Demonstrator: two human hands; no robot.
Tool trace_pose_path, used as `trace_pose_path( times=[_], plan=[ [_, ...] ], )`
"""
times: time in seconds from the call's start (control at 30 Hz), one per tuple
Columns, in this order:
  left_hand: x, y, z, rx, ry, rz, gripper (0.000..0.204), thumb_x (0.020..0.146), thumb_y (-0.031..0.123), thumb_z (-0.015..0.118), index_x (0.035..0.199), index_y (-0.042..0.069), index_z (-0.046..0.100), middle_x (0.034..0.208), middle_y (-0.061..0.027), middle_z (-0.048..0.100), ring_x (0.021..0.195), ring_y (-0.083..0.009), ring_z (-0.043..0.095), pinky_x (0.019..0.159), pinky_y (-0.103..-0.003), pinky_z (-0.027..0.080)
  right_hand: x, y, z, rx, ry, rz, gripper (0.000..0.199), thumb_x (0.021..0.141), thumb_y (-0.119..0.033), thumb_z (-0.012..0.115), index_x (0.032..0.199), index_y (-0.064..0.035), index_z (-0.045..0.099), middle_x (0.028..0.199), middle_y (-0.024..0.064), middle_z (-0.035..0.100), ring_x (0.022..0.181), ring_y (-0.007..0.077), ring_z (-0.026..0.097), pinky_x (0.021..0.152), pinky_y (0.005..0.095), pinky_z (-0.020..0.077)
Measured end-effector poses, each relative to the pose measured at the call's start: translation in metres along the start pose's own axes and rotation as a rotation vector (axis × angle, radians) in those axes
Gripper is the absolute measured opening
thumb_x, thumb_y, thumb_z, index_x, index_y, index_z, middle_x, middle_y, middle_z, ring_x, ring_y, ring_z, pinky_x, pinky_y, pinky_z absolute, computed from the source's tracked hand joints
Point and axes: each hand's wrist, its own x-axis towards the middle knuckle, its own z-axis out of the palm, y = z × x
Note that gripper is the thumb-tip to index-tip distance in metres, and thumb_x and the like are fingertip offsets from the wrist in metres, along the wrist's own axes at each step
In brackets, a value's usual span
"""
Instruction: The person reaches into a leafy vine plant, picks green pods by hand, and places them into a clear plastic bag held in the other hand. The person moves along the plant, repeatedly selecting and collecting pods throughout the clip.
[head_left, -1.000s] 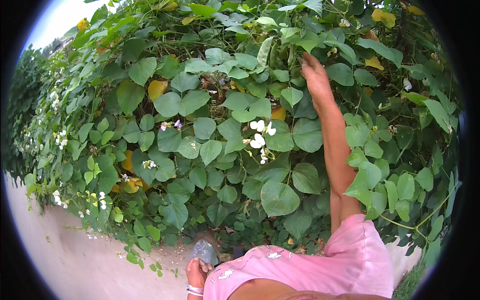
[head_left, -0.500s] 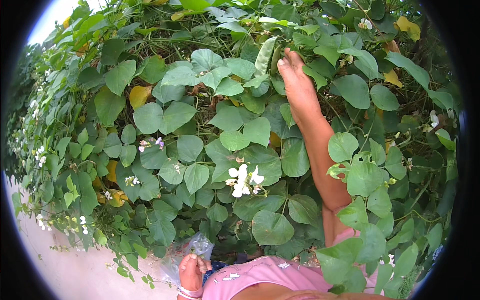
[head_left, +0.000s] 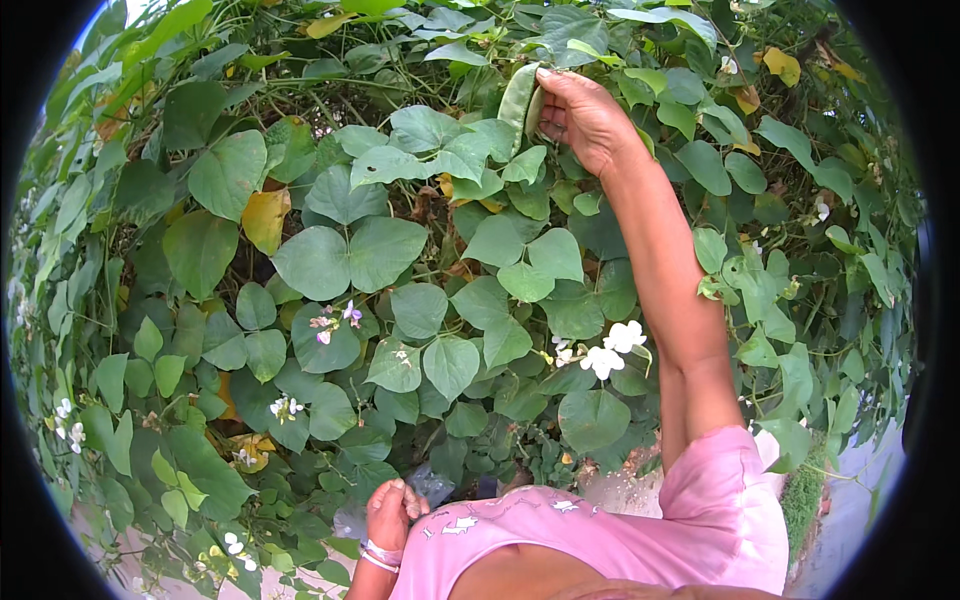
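Note:
A broad, flat green bean pod (head_left: 518,108) hangs among the leaves near the top of the view, with part of another pod showing close behind it. My right hand (head_left: 592,122) reaches up to it, fingers curled and the tip of a digit against the pod's upper edge. Low down, beside my body, my left hand (head_left: 390,512) is closed in a fist on a clear plastic bag (head_left: 432,484). Most of the bag is hidden by the hand, the leaves and my pink shirt.
A dense wall of bean vines (head_left: 350,250) fills the view, with some yellow leaves (head_left: 265,220). White flowers (head_left: 612,350) stand out near my right forearm. Pale ground (head_left: 620,490) shows below the foliage, and green grass (head_left: 803,500) at lower right.
My right hand has turned and its fingers have curled onto the pod. The view has shifted, uncovering more of my right sleeve. My left hand stays low with the bag.

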Motion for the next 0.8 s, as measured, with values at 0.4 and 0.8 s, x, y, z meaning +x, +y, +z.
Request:
trace_pose_path(
  times=[0.4, 0.8],
  plan=[
    [0.018, 0.026, -0.023, 0.038, -0.043, 0.000, 0.029, 0.091, 0.018, 0.045, 0.065, 0.007, 0.046, 0.052, -0.0029, 0.042, 0.047, -0.0151, 0.042, 0.055, -0.034, 0.041, 0.018, -0.034, 0.037, -0.341, -0.032, 0.013, 0.021, 0.084, -0.034, 0.061, 0.093, -0.0152, 0.065, 0.084, -0.0045, 0.067, 0.069, 0.0033, 0.054, 0.067, 0.0218, 0.0416],
    [0.025, 0.017, -0.020, -0.028, -0.061, -0.058, 0.028, 0.091, 0.018, 0.046, 0.066, 0.006, 0.045, 0.052, -0.0040, 0.043, 0.049, -0.0173, 0.045, 0.055, -0.032, 0.043, -0.017, -0.002, 0.002, -0.190, 0.103, 0.030, 0.019, 0.092, -0.026, 0.047, 0.095, -0.0106, 0.057, 0.077, -0.0034, 0.058, 0.068, 0.0080, 0.055, 0.063, 0.0242, 0.0450]
  ],
)
